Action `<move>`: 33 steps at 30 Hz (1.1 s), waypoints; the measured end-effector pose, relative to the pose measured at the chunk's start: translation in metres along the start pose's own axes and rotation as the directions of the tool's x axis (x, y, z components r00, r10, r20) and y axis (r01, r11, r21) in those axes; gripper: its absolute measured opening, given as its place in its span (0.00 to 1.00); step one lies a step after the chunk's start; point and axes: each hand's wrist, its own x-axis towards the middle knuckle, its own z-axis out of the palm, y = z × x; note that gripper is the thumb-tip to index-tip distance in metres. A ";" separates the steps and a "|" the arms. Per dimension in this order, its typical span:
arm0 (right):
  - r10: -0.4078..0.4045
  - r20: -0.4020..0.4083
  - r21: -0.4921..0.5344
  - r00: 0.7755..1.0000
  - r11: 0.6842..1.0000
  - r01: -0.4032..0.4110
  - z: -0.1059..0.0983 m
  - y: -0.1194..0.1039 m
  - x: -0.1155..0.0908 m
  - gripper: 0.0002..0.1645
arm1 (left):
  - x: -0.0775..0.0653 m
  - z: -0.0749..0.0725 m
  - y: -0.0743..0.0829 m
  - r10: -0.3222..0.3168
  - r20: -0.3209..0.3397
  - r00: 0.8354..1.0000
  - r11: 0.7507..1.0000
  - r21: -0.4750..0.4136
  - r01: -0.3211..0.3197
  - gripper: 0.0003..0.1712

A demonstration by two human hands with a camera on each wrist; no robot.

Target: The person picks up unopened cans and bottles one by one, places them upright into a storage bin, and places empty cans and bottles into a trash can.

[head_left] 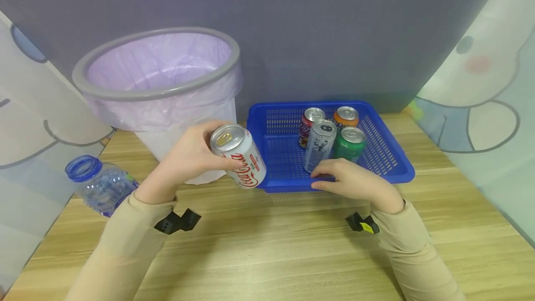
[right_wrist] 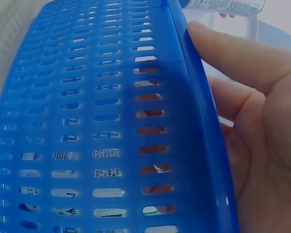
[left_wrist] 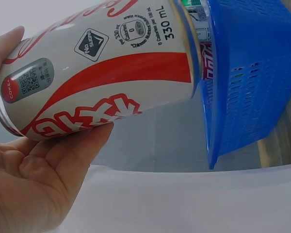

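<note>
In the head view my left hand (head_left: 190,154) grips a white and red Coca-Cola can (head_left: 251,164), tilted, beside the left front corner of a blue plastic basket (head_left: 276,185). The left wrist view shows fingers and thumb wrapped around the can (left_wrist: 116,63). At the basket's front rim is my right hand (head_left: 351,180). In the right wrist view its thumb lies at the rim (right_wrist: 208,111), with the other fingers on the inner side, partly hidden by the slotted wall. Inside the basket stand a silver can (head_left: 319,147), a purple can (head_left: 305,129), an orange can (head_left: 346,116) and a green can (head_left: 350,145).
Behind my left hand stands a large trash bin (head_left: 154,92) with a grey rim and a purple liner. A clear plastic bottle (head_left: 106,189) with a blue neck leans near my left forearm. The wooden table (head_left: 267,245) meets a grey wall panel (head_left: 326,31) behind the basket.
</note>
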 end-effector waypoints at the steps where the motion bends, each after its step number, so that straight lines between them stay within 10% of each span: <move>1: -0.003 -0.001 0.001 1.000 1.000 0.003 0.000 0.000 0.000 0.09 | 0.002 0.000 0.000 -0.009 -0.003 1.000 1.000 0.003 0.009 0.35; 33: -0.039 0.004 0.021 0.999 0.999 0.039 0.000 0.002 0.000 0.09 | 0.096 0.028 0.025 -0.072 -0.065 0.995 0.988 0.133 0.080 0.30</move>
